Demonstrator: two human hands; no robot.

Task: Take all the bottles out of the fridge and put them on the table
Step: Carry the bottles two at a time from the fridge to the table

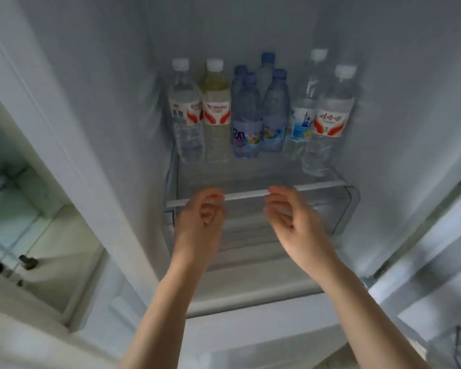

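1. The open white fridge [96, 107] fills the view, and its clear glass shelf with a white front strip [245, 194] serves as the landmark; everything below is placed against it.
2. At the far left of the shelf stands a clear plastic water bottle with a white cap and a red-and-white label [186, 113], upright near the back.
3. Just to its right, touching it or nearly so, stands a pale yellow drink bottle with a white cap and red-and-white label [216, 113].
4. In the middle of the shelf is a tight cluster of blue-tinted plastic bottles with blue caps [258, 113], four caps showing, two in front and two behind.
5. To the right of the cluster, set back, is a clear bottle with a white cap and a blue-and-white label [302, 113].
6. At the far right, nearest the shelf's front strip, is a clear white-capped bottle with a red-and-white label bearing red script [328, 121].
7. The left hand [200, 217] is raised at the left part of the front strip, fingers curled loosely inward, holding nothing.
8. The right hand [290, 217] is at the strip's middle-right, fingers bent and spread, empty too.
9. Both hands are well short of the bottles.
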